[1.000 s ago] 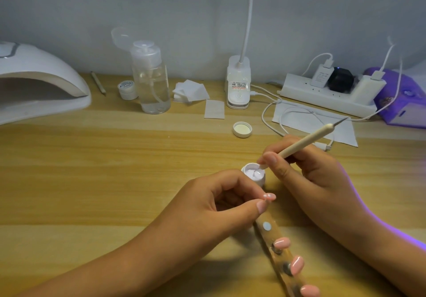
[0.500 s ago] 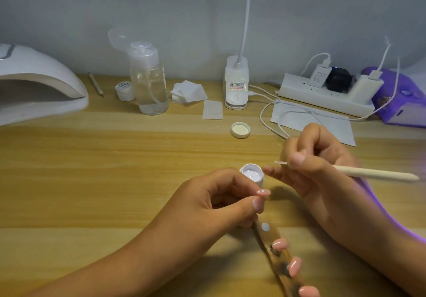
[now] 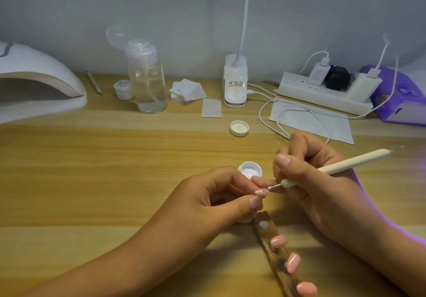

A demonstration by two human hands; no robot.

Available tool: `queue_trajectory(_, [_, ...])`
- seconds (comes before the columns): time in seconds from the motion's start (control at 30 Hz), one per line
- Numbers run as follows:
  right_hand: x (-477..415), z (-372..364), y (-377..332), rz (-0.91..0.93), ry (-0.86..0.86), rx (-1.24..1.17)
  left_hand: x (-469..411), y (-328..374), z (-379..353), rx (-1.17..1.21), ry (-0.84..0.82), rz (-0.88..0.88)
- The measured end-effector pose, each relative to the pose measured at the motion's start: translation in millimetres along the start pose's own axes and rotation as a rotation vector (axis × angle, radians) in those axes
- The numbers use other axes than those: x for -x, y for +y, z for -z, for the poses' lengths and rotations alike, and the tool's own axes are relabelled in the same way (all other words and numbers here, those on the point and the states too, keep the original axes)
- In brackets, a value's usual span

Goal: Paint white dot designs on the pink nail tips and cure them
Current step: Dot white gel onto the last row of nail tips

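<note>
My left hand [image 3: 214,202] pinches one pink nail tip [image 3: 261,192] between thumb and fingers; a small white mark shows on it. My right hand [image 3: 306,177] grips a cream dotting pen [image 3: 345,164], and its fine white-loaded end touches the right edge of that tip. Just behind stands a small open jar of white gel [image 3: 250,170]. A clear holder strip [image 3: 274,250] lies toward the bottom edge with three more pink nail tips [image 3: 294,262] stuck on it. The white curing lamp [image 3: 34,84] sits at the far left.
At the back of the wooden table stand a clear pump bottle [image 3: 147,82], a small closed jar [image 3: 123,89], white wipes [image 3: 187,90], a desk-lamp base [image 3: 235,82], a power strip [image 3: 322,91] with cables and a purple device [image 3: 401,96]. The jar's lid [image 3: 239,128] lies mid-table.
My right hand lifted the pen out of the white gel jar, swung it round, and brought its tip down onto the nail tip that my left hand holds.
</note>
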State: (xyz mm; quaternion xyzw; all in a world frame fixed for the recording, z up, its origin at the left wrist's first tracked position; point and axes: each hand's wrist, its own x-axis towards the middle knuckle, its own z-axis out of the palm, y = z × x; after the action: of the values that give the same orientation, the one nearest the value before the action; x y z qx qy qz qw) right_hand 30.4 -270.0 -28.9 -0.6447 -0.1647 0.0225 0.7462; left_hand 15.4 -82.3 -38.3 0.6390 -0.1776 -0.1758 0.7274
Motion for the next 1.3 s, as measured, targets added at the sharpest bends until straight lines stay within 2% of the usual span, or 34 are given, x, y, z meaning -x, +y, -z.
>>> queue_trajectory(0.27, [0.0, 0.3, 0.1, 0.007, -0.044, 0.02, -0.1, -1.0, 0.0, 0.012, 0.007, -0.006])
queue_trajectory(1.13, [-0.8, -0.7, -0.2, 0.008, -0.037, 0.011, 0.3, 0.6, -0.3, 0.001, 0.005, 0.001])
queue_trajectory(1.3, [-1.4, -3.7, -2.4, 0.011, -0.016, -0.149, 0.1, -0.5, 0.5, -0.02, 0.028, 0.014])
